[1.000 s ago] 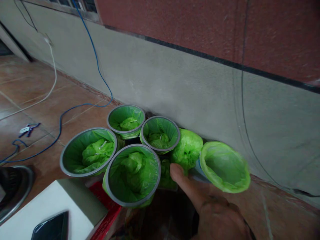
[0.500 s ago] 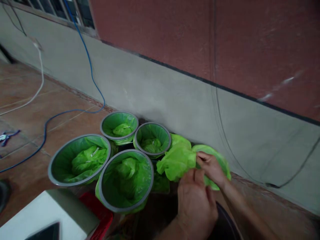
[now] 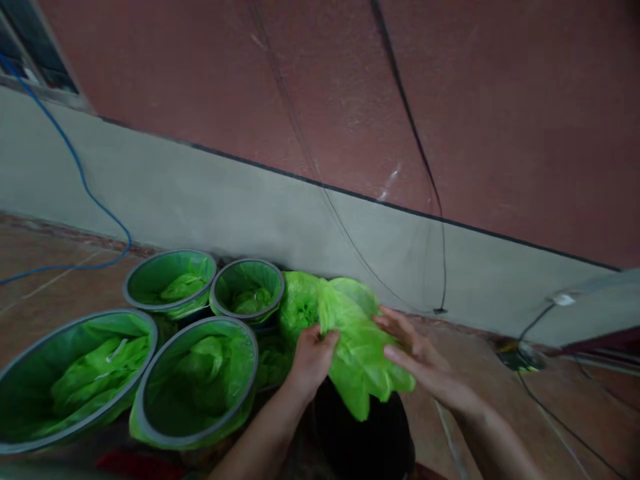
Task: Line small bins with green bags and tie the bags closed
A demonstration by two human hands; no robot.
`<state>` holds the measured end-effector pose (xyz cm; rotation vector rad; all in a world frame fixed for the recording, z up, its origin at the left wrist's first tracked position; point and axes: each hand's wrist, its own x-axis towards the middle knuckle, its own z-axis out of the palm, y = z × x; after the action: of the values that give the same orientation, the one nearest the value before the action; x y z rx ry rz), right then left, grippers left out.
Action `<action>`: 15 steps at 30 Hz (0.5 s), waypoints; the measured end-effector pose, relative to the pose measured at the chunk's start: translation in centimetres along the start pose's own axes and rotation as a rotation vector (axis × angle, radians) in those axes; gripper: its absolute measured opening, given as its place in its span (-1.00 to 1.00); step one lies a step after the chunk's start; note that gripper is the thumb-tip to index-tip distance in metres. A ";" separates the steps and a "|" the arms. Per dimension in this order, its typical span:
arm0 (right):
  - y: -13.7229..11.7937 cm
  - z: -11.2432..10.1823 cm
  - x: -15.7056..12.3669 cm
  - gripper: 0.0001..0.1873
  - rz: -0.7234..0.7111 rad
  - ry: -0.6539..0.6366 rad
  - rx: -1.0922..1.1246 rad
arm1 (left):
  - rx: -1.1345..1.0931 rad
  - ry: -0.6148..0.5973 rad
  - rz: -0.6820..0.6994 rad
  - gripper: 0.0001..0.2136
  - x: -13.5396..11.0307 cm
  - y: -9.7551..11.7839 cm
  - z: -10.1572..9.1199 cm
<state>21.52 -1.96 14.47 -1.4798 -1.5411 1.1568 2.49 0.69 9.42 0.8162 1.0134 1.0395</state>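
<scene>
Here you are with both hands on the green plastic bag (image 3: 357, 350), which hangs loose and crumpled in front of you, its ragged lower edge fanning out over the mouth of a dark bin (image 3: 367, 440)! Your left hand (image 3: 314, 357) has its thumb and fingers closed on the film, pinching the bag along its left side. Over on the other flank, your right hand (image 3: 417, 353) is at the bag's right edge, thumb standing apart from the fingers, a part-open shape; whether any film is caught between them, I cannot tell.

Just behind, close to the grey lower wall (image 3: 225, 200), a bunched green bundle (image 3: 297, 310) sits beside the back middle bin (image 3: 247, 290), its surface gathered into puckers. Out to your left it's a crowd: the back left bin (image 3: 173, 283), the front left bin (image 3: 75, 380) and the front middle bin (image 3: 197, 380), all grey-rimmed, green-lined and holding crumpled green plastic (quite a colour scheme, this). A blue cable (image 3: 80, 173) runs down the wall at far left and onto the tiled floor (image 3: 480, 400).
</scene>
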 end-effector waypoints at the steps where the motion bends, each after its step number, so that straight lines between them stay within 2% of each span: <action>1: 1.0 0.0 -0.7 -0.22 0.040 -0.017 0.003 | -0.046 0.001 -0.029 -0.80 -0.2 0.2 0.0; 3: 3.1 0.4 -1.9 -0.29 0.099 -0.047 0.067 | -0.076 -0.002 -0.066 -0.79 -0.8 0.4 0.1; 5: 5.1 1.2 -2.7 -0.53 0.119 -0.030 0.157 | -0.050 0.017 -0.084 -0.77 -1.2 0.4 0.0; 7: 6.7 1.9 -3.4 -0.64 0.117 0.096 0.239 | -0.009 0.053 -0.096 -0.75 -1.6 0.2 -0.1; 11: 8.7 2.1 -4.3 -0.64 0.074 0.353 0.305 | 0.020 0.102 -0.120 -0.70 -2.1 -0.2 -0.6; 15: 9.4 1.0 -4.9 -0.61 0.029 0.604 0.448 | 0.062 0.086 -0.130 -0.72 -2.9 0.1 -0.9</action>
<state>24.58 -7.41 5.80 -1.3684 -0.7930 0.8785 1.15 -1.93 9.99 0.7504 1.1610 0.9426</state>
